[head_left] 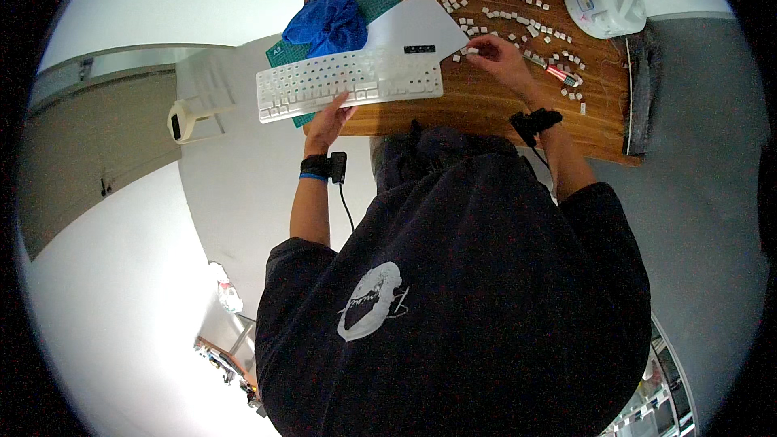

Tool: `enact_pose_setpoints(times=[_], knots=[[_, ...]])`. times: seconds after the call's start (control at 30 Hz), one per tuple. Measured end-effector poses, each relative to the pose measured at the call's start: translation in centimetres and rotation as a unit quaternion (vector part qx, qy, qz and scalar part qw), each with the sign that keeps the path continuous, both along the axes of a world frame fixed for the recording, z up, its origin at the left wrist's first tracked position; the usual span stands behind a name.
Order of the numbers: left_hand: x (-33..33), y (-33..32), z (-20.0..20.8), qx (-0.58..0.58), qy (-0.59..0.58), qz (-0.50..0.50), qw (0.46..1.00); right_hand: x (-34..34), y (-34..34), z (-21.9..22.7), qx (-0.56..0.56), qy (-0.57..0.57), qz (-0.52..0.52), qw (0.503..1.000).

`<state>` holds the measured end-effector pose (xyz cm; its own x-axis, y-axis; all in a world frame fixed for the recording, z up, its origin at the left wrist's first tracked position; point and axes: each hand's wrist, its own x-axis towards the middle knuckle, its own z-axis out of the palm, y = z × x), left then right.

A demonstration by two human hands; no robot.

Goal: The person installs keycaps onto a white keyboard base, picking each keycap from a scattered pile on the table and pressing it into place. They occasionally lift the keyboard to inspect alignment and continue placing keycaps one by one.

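Note:
A white keyboard (279, 87) is tilted slightly over the near left part of the table. White keycaps sit along its near rows, while bare switches show in the rows behind. My left hand (326, 123) is closed on its near edge, thumb on top; the fingers underneath are hidden. Off the keyboard's right end, my right hand (503, 65) pinches a small white keycap (473, 50) between its fingertips, close to the corner of a white sheet (417, 20). Many loose keycaps (506, 15) lie in rough rows beyond and beside that hand.
A crumpled blue cloth (328, 26) rests on a green cutting mat (378, 0). Right of my right hand lies a red-and-white-handled screwdriver (560, 74). At the far right of the wooden table (486, 117) stands a white tub (595, 4), with a dark fuzzy strip (641, 97) along the right edge.

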<state>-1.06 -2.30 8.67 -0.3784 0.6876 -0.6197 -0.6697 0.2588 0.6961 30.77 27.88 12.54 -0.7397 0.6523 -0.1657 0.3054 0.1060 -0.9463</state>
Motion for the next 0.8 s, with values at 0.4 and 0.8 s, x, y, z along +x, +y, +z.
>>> enact_pose_setpoints(times=[0.4,0.8], knots=[[-1.6,-4.1,-8.3,-0.042,-0.087,-0.015,0.995,-5.0,-1.8,0.8,0.013,-0.023,0.061,0.998],[-9.3,-5.0,-9.1,-0.269,0.232,-0.349,0.867,-13.1,-4.3,2.4,-0.018,-0.036,0.040,0.998]])
